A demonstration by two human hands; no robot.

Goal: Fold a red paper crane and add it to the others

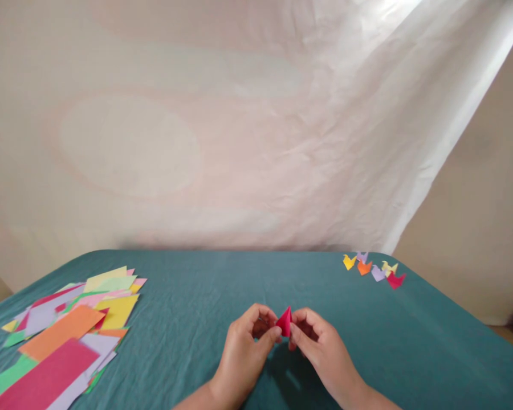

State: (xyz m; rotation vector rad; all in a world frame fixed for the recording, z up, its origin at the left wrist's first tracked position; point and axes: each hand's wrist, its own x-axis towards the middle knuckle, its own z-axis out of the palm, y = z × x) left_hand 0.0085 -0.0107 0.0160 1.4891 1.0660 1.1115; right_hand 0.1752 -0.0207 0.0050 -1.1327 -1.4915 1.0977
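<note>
A small folded piece of red paper (pixel 284 323) is held up between my two hands, just above the cloth near the front middle. My left hand (pixel 252 340) pinches its left edge between thumb and fingers. On the other side, my right hand (pixel 318 345) grips the right edge the same way. The paper comes to a point at the top, and creased faces show between my thumbs. My fingertips hide its lower and outer parts.
A dark green cloth (pixel 188 319) covers the table. Loose coloured paper sheets (pixel 64 336) lie overlapping at the left. Several small folded paper birds (pixel 378 273) sit at the far right. Behind the table hangs a pale sheet (pixel 239 142).
</note>
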